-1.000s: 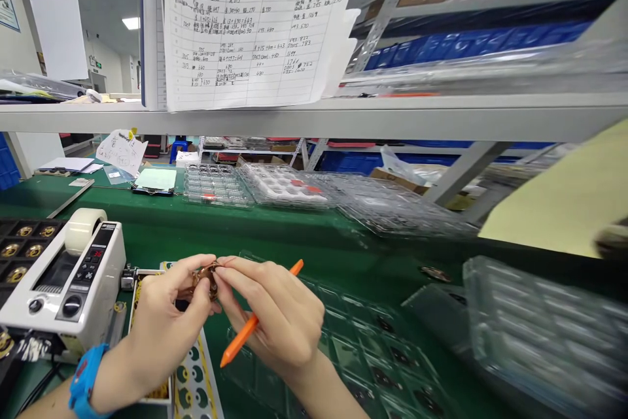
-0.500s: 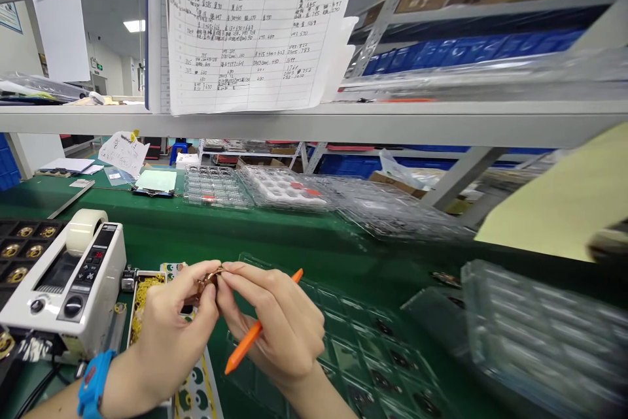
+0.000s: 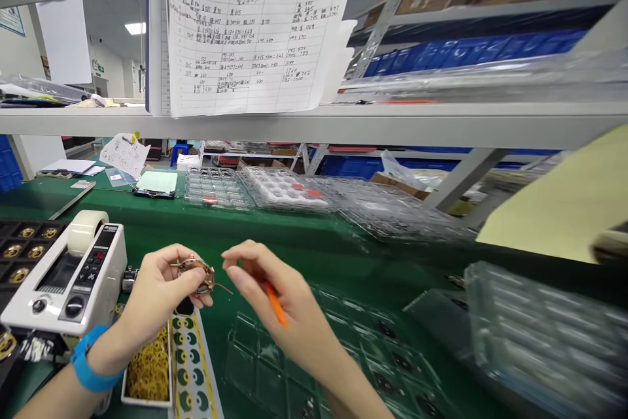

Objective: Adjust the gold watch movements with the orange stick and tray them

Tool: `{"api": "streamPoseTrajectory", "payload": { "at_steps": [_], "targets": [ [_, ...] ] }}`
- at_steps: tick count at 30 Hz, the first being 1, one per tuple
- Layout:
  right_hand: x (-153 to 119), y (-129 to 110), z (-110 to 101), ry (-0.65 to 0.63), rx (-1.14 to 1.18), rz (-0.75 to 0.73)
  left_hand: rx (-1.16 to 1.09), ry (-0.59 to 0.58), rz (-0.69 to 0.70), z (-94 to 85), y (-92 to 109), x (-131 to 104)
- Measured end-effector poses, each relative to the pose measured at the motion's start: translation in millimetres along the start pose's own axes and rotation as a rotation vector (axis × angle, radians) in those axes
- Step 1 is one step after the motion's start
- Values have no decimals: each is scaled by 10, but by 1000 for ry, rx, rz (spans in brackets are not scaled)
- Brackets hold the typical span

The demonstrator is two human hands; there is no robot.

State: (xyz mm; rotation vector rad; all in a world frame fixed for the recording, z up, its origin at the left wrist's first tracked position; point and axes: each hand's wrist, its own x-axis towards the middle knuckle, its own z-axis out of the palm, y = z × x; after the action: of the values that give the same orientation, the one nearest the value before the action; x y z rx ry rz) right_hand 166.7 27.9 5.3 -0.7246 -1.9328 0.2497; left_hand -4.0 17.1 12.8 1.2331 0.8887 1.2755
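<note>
Between the thumb and fingers of my left hand (image 3: 169, 282) is a round gold-coloured watch case (image 3: 199, 275), tilted, its inside partly covered by the thumb. A thin reddish wire (image 3: 223, 288) sticks out from its right side. My right hand (image 3: 277, 301) is a little way to the right, apart from the case, with thumb and index finger slightly parted. An orange pen-like stick (image 3: 275, 304) lies tucked in its grip, mostly hidden by the hand. Below my left hand are a white box of yellow rings (image 3: 150, 367) and a sheet of dark round stickers (image 3: 191, 367).
A white tape dispenser (image 3: 73, 288) stands at left, by a black tray of gold rings (image 3: 24, 242). Clear plastic trays (image 3: 275, 353) with small dark parts lie at front right, a stack of trays (image 3: 530, 334) beyond. A metal shelf (image 3: 314, 128) crosses above the green bench.
My hands have separated: the left has moved left with the watch case, the right slightly right and away from it. The case and its wire now show more, the orange stick less.
</note>
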Motion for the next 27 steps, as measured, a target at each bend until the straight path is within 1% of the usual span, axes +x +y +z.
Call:
{"api": "streamPoseTrajectory", "payload": {
  "at_steps": [2,4,6,8,11,12,13,14,16,17,18,19,20,22,24,25,27],
  "targets": [
    [20,3,4,-133,70,-5,28,-23,-10,-10,-3,-9],
    [23,-5,34,-183,125,-20,52,-25,2,-9,-2,-16],
    [14,-17,77,-190,160,-23,68,-16,27,0,7,-16],
    [3,-20,122,-191,192,15,86,-12,55,12,19,-12],
    [-1,2,168,-165,238,131,141,-32,119,11,7,-1],
    [1,12,176,-135,246,181,190,-25,167,2,-15,4],
    [5,19,181,-91,245,235,262,2,244,-11,-47,10],
    [9,22,183,-36,238,291,358,48,353,-29,-89,19],
    [15,8,186,51,243,383,620,176,660,-70,-195,43],
    [16,-9,190,56,270,411,748,231,816,-88,-249,59],
    [15,-32,197,34,317,429,854,266,945,-103,-297,73],
    [11,-58,206,-3,378,447,935,281,1036,-111,-334,85],
    [5,-84,215,-41,445,469,988,285,1089,-111,-358,89],
    [-13,-128,224,-86,558,521,1050,269,1116,-92,-368,59],
    [-37,-146,211,-71,596,519,1110,261,1107,-64,-357,-52],
    [-50,-142,194,-47,569,484,1120,269,1074,-55,-362,-145],
    [-78,-103,150,50,415,375,1056,305,934,-71,-420,-407]
  ]
}}
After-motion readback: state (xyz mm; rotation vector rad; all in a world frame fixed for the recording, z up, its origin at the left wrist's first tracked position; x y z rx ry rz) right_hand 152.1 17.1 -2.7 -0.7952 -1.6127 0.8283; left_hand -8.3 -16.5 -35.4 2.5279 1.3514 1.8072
